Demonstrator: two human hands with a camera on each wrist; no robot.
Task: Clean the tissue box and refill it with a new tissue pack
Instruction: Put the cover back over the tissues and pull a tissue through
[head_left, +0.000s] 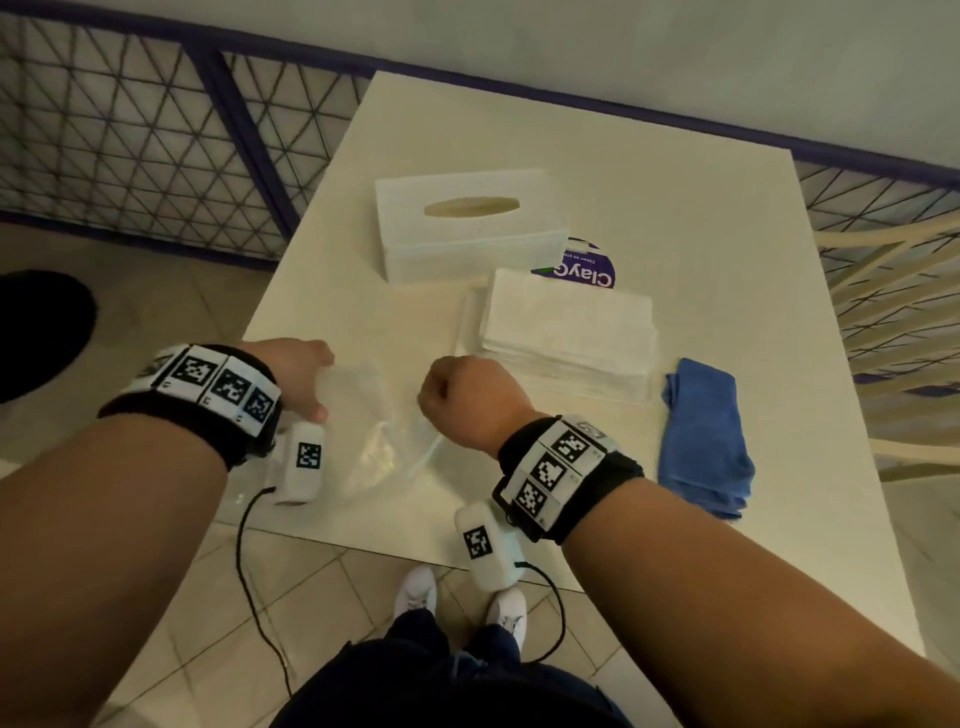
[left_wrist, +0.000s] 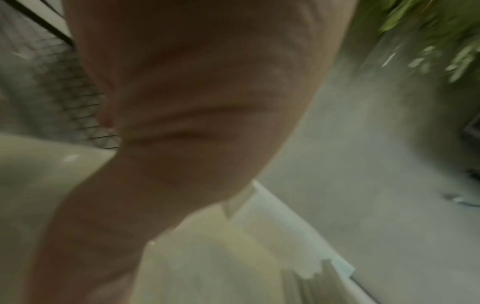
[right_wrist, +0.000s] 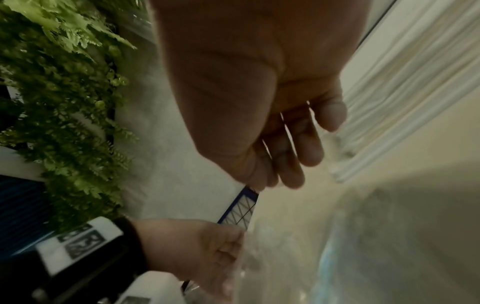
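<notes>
On the bench (head_left: 727, 218) the tissue box (head_left: 467, 223) lies crosswise at the far side, the bare tissue stack (head_left: 566, 322) just nearer and closest to the right hand (head_left: 462, 400), both grips closed on the clear wrapper (head_left: 384, 441), left hand (head_left: 296, 374) opposite.

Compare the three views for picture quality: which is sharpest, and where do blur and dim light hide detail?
Head view: sharpest, the tissue box and blue cloth are crisp, though wide-angle bending curves the table edges. Left wrist view: heavily smeared by blur, the left hand fills it. Right wrist view: dim, the right hand is dark and the clear wrapper hazy.
</notes>
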